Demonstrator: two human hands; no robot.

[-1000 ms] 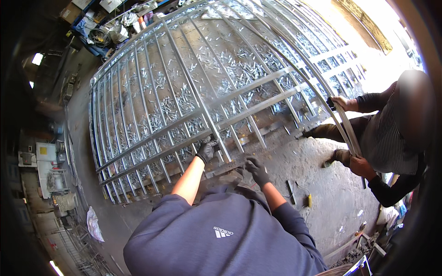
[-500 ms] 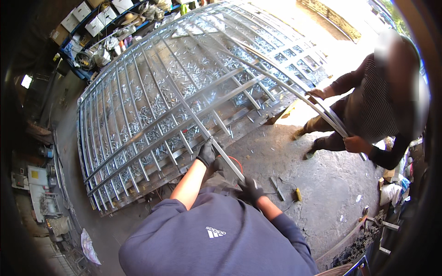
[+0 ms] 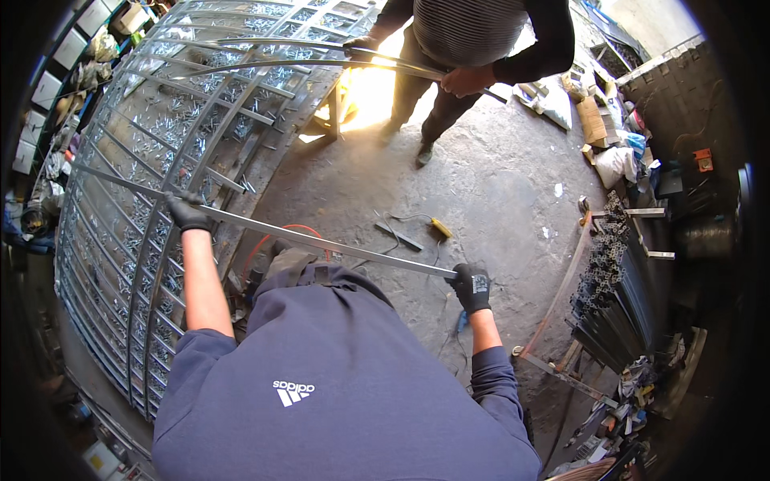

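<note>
A long metal bar (image 3: pixel 337 244) runs from over the worktable out across the floor at my right. My left hand (image 3: pixel 189 212), in a dark glove, is closed round it near the table's edge. Gripping its right end is my right hand (image 3: pixel 471 289), in a black glove. The bar's far left part lies over a grid of metal bars (image 3: pixel 132 272) on the table, among many small loose metal pieces (image 3: pixel 160 144). Across from me a co-worker (image 3: pixel 461 40) holds several long metal bars (image 3: pixel 321 62) with both hands.
On the floor lie a short metal piece (image 3: pixel 399 236), a yellow tool (image 3: pixel 441 228) with a cable and a red hose (image 3: pixel 289 228). A rack of stacked metal tubes (image 3: pixel 609 280) stands at the right. Sacks and boxes (image 3: pixel 597 124) are piled behind it.
My view has turned to the right. The bar has swung from pointing away from me to lying across in front of me. My hands are farther apart, both still gripping it.
</note>
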